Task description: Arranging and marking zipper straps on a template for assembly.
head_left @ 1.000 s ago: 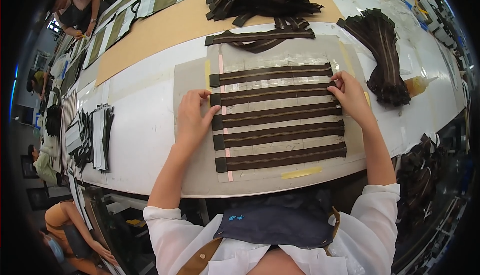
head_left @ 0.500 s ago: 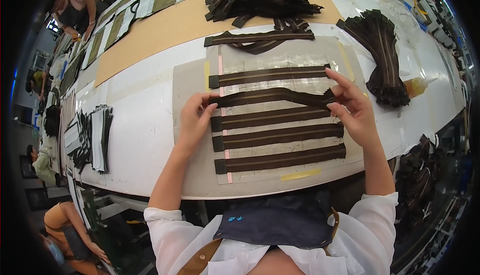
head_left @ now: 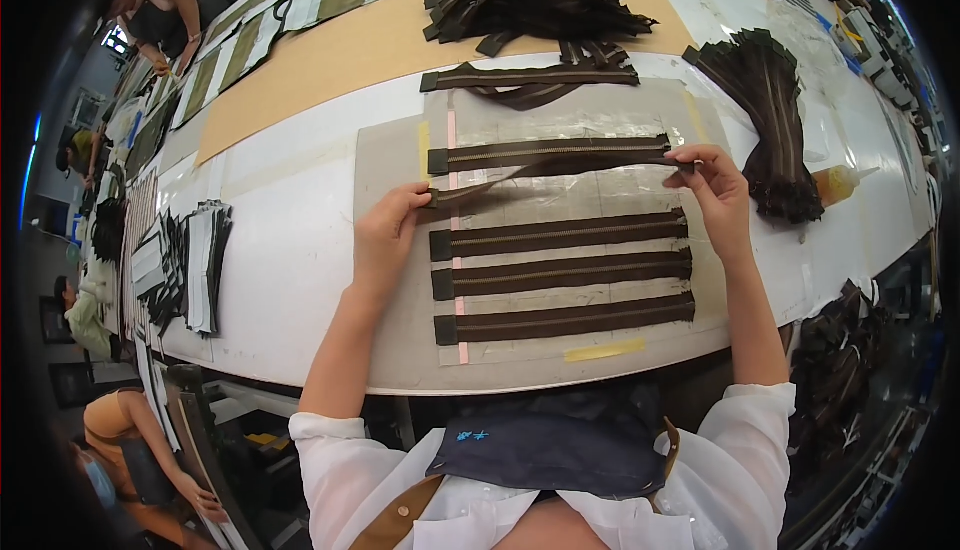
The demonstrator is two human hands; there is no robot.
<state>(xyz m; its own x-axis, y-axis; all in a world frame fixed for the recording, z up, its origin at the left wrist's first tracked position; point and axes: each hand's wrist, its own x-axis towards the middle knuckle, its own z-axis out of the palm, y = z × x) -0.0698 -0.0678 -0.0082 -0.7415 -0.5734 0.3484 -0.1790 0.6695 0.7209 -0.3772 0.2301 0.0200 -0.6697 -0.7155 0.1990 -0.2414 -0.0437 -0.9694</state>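
Observation:
A dark brown zipper strip point(head_left: 540, 171) is stretched between my hands above the grey board point(head_left: 400, 290), its band twisted near the left part. My left hand point(head_left: 393, 227) pinches its left end beside the pink tape line. The other end is pinched by my right hand point(head_left: 715, 190), raised near the board's right side. Just beyond the held strip lies a flat zipper strip point(head_left: 560, 151). Nearer to me, three more zippers lie in parallel rows: an upper one point(head_left: 560, 234), a middle one point(head_left: 570, 274) and a lower one point(head_left: 565, 317).
Loose zippers point(head_left: 530, 78) lie past the board, before a big zipper pile point(head_left: 540, 10). To the right are a zipper bundle point(head_left: 775, 130) and a bottle of yellow liquid point(head_left: 836, 185). Stacked fabric pieces point(head_left: 185, 265) sit left. Several people work around the table.
The strip's right end has been lifted and moved up and right, and the band has twisted. My right fingers have closed more on it. The view has shifted slightly.

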